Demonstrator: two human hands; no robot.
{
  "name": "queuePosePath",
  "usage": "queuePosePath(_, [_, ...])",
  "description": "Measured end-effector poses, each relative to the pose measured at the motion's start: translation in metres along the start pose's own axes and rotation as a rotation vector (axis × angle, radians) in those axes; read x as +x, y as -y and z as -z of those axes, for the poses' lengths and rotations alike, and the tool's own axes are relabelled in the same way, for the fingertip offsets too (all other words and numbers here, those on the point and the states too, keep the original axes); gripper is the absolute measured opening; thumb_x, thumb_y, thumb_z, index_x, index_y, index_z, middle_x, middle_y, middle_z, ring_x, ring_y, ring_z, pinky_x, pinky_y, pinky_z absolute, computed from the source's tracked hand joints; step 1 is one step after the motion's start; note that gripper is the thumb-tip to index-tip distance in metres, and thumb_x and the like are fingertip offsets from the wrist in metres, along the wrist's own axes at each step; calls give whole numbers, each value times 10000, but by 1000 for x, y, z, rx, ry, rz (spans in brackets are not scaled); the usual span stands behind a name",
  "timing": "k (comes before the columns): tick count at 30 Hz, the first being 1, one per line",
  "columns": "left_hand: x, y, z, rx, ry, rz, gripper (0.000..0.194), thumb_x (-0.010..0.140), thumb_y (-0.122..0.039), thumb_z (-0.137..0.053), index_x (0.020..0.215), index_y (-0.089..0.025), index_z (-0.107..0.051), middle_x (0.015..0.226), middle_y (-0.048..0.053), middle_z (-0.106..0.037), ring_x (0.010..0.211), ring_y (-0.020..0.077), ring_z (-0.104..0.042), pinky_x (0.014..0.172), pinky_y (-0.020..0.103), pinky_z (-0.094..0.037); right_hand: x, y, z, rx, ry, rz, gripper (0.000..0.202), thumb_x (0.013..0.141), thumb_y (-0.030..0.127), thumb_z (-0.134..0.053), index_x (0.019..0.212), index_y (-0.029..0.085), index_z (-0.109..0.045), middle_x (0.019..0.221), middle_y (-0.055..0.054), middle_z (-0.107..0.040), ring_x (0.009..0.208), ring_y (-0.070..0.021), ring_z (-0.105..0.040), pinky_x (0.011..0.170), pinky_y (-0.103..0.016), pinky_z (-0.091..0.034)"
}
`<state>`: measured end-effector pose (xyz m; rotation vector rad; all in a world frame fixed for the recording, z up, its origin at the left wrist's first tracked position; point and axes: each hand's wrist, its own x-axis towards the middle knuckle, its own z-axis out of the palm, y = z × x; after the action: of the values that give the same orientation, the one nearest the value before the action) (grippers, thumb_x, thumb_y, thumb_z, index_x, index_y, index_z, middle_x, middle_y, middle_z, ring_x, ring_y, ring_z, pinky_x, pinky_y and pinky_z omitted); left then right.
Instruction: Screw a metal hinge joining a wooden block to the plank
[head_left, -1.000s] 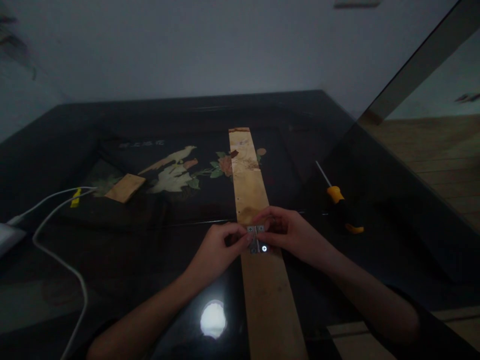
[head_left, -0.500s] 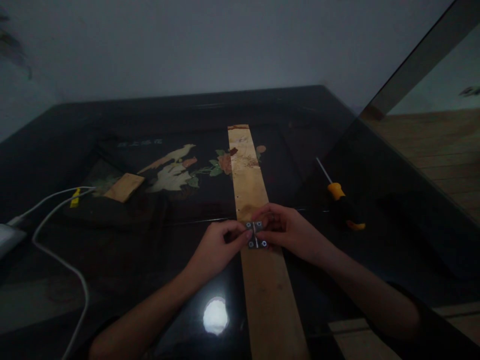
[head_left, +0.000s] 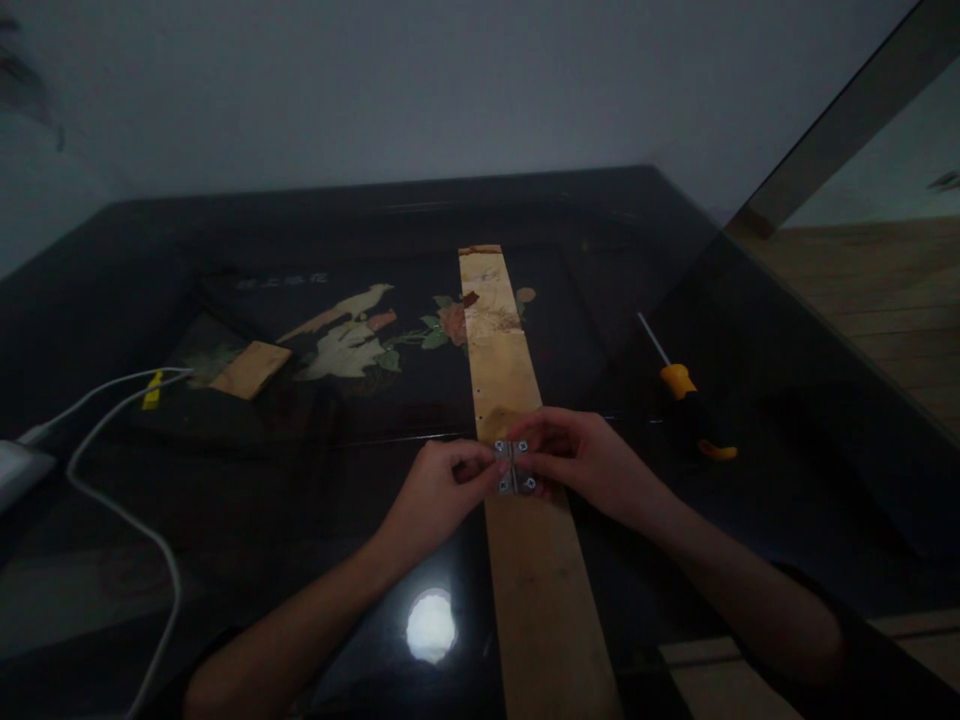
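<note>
A small metal hinge with screws at its corners is pinched between my two hands, over a long wooden board. My left hand grips its left leaf between thumb and fingers. On the opposite side, my right hand holds the right leaf, its fingertips partly behind the metal. The board runs away from me across the dark table and has small holes beyond the hinge. Whether the hinge rests on the wood or is held just above it I cannot tell.
A screwdriver with a yellow and black handle lies to the right. To the left are a small wood piece and a white cable with a yellow tag. The glossy table meets a pale wall.
The view has shifted slightly. The hinge has tilted a little and its face catches more light, while both hands keep their hold on it.
</note>
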<state>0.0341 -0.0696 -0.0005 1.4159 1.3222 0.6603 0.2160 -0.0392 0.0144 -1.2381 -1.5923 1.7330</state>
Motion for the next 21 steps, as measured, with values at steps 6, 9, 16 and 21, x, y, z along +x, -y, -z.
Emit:
queuePosePath(6, [1,-2,1,-86,8,61,282,752,-392,-599,698,-124,-668,596,-4,-566,569,117,-467,542,224,-344,0,-2,-1,-453,-156,287,82,796,204,-636,865,191,-679,809,-17,-691,744,-130,-633,694,-261,-482])
queuePosePath(9, [1,-1,1,-97,14,72,287,747,-400,-608,688,-125,-663,586,-7,-563,569,118,-475,542,224,-350,0,-4,0,-577,-190,418,87,813,195,-619,881,189,-674,840,-27,-663,766,-124,-617,699,-248,-483])
queuePosePath(16, [1,-1,1,-118,28,57,290,757,-404,-604,683,-127,-655,624,9,-601,607,132,-508,565,232,-377,-2,-5,0,-648,-213,546,101,846,209,-567,880,198,-662,899,-52,-663,855,-147,-616,748,-268,-503])
queuePosePath(21, [1,0,1,-83,17,50,304,769,-415,-598,679,-130,-656,592,-3,-577,574,121,-486,537,223,-362,-6,4,-1,-450,-199,417,112,826,242,-597,892,202,-679,894,-39,-705,845,-150,-644,771,-287,-509])
